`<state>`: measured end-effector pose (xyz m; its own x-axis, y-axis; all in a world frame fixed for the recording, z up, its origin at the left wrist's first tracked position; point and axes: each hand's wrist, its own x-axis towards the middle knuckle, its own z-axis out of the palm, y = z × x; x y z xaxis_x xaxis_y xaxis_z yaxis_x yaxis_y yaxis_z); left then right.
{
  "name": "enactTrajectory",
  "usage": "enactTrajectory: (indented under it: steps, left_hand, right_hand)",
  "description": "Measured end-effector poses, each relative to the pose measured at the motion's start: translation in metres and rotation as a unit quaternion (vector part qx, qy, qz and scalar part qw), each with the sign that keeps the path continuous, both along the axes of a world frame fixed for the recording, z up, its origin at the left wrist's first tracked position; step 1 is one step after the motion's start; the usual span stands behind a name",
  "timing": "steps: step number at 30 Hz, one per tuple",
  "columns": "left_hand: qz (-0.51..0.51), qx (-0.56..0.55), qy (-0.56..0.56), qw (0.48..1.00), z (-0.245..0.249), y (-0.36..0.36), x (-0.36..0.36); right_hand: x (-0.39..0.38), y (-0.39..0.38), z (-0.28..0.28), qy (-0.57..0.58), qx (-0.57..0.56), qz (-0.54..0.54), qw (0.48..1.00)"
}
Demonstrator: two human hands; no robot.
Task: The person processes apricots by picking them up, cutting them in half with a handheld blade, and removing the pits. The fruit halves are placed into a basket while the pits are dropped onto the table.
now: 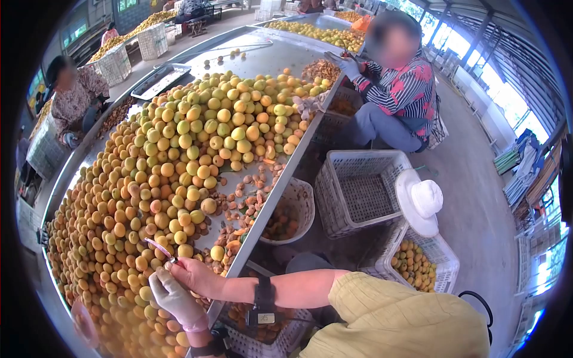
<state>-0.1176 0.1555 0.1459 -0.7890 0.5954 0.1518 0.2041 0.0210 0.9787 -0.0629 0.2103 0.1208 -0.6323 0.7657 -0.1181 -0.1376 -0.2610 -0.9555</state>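
My right hand (196,278), bare, is closed around a small tool with a slim, curved pink end (158,246) and a dark metal part at the fingers. Right beside it, my left hand (179,303) wears a pale glove, its fingers pressed together near the tool. What the glove holds, if anything, is hidden. Both hands are over a large heap of yellow-orange apricots (179,149) on a metal table (268,218). Pits and split apricot pieces (242,206) lie along the table's near edge, just beyond my hands.
Below the table edge stand a white basket (307,209), a white crate (337,200) and another crate holding apricots (415,265). A white hat (425,200) rests between the crates. One person (394,89) sits at the right, another (74,98) at the left. A tray (161,82) lies beyond the heap.
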Motion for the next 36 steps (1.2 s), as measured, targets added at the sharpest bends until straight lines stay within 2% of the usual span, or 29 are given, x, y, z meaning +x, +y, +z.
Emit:
enactTrajectory:
  steps: [2,3,4,5,6,7,8,9,10,11,13,14,16,20,23,24,25,27,28,30,31,33,34,36]
  left_hand:
    - [-0.003,0.076,-0.168,0.983,0.005,0.006,0.001]
    - [-0.005,0.077,-0.167,0.983,0.001,0.008,-0.003]
    - [-0.054,0.121,-0.304,0.943,-0.009,0.007,-0.013]
    - [-0.099,0.163,-0.434,0.881,-0.022,0.007,-0.025]
    - [-0.098,0.130,-0.388,0.907,-0.049,0.005,-0.038]
    - [-0.098,0.127,-0.390,0.907,-0.048,0.004,-0.034]
    - [-0.099,0.145,-0.479,0.860,-0.044,0.002,-0.030]
    - [-0.100,0.166,-0.561,0.805,-0.042,0.002,-0.028]
    - [-0.213,0.188,-0.555,0.782,-0.064,0.001,-0.040]
    - [-0.215,0.188,-0.555,0.782,-0.085,-0.005,-0.049]
    - [-0.259,0.182,-0.523,0.791,-0.070,-0.004,-0.044]
    - [-0.261,0.182,-0.523,0.790,-0.063,-0.002,-0.037]
    - [-0.188,0.151,-0.454,0.858,-0.050,0.005,-0.025]
    - [-0.173,0.154,-0.376,0.897,-0.081,0.005,-0.032]
    - [-0.401,0.218,-0.448,0.769,-0.098,0.007,-0.043]
    - [-0.337,0.219,-0.513,0.758,-0.094,0.007,-0.040]
    - [-0.337,0.217,-0.514,0.758,-0.091,0.007,-0.038]
    - [-0.103,0.207,-0.647,0.727,-0.076,0.004,-0.026]
    - [-0.100,0.204,-0.648,0.727,-0.066,0.003,-0.022]
    - [-0.094,0.125,-0.500,0.852,-0.040,0.006,-0.015]
    - [-0.093,0.125,-0.500,0.852,-0.025,0.008,-0.005]
    - [0.003,0.141,-0.406,0.903,-0.003,0.010,0.013]
    - [0.006,0.141,-0.406,0.903,-0.019,0.009,0.005]
    - [-0.008,0.031,-0.181,0.983,-0.064,0.001,-0.017]
  right_hand:
    - [0.003,0.005,0.002,-0.020,0.048,-0.009,0.999]
    - [0.007,0.008,0.008,-0.047,0.094,0.015,0.994]
    - [0.010,0.009,0.013,-0.073,0.136,0.038,0.987]
    - [0.015,0.012,0.018,-0.073,0.134,0.037,0.988]
    - [0.020,0.016,0.023,-0.071,0.242,0.056,0.966]
    - [0.026,0.020,0.027,-0.069,0.346,0.074,0.933]
    - [0.029,0.027,0.032,-0.076,0.358,0.125,0.922]
    - [0.030,0.029,0.031,-0.076,0.357,0.126,0.923]
    - [0.030,0.031,0.029,-0.107,0.374,0.149,0.909]
    - [0.031,0.034,0.026,-0.138,0.391,0.170,0.894]
    - [0.029,0.033,0.018,-0.128,0.388,0.143,0.902]
    - [0.027,0.033,0.013,-0.137,0.382,0.093,0.909]
    - [0.025,0.030,0.015,-0.152,0.363,0.024,0.919]
    - [0.026,0.024,0.022,-0.202,0.393,0.030,0.896]
    - [0.024,0.028,0.018,-0.185,0.448,-0.013,0.875]
    - [0.024,0.027,0.020,-0.175,0.449,-0.021,0.876]
    - [0.023,0.028,0.020,-0.175,0.447,-0.022,0.877]
    - [0.023,0.028,0.016,-0.162,0.434,0.008,0.886]
    - [0.023,0.025,0.016,-0.163,0.430,0.009,0.888]
    - [0.020,0.022,0.019,-0.166,0.399,-0.015,0.902]
    - [0.019,0.020,0.020,-0.166,0.398,-0.014,0.902]
    - [0.017,0.017,0.023,-0.171,0.382,-0.018,0.908]
    - [0.017,0.016,0.024,-0.171,0.381,-0.016,0.909]
    - [0.016,0.013,0.026,-0.152,0.356,-0.014,0.922]
